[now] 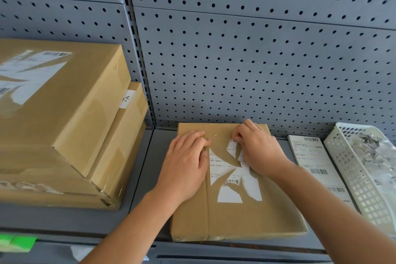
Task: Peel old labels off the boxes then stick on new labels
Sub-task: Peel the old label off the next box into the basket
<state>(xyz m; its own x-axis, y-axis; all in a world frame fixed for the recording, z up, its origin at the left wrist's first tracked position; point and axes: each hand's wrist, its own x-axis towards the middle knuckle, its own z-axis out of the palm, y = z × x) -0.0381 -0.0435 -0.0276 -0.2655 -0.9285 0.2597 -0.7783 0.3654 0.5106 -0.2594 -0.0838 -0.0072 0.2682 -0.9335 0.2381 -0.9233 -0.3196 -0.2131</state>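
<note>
Head | step: peeling old label [232, 174], torn, part still stuck on box [235, 216] at shelf centre | left hand [186, 167] flat, grasping nothing, pins box | right hand [256, 151] pinches a label scrap at far edge | next, likely: peel remaining shreds, drop into basket [351, 169] right, then take new labels [317, 163] beside it

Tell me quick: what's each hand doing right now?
Left hand: open, flat on the box, holding nothing.
Right hand: fingers pinched on a strip of the torn old label.
</note>
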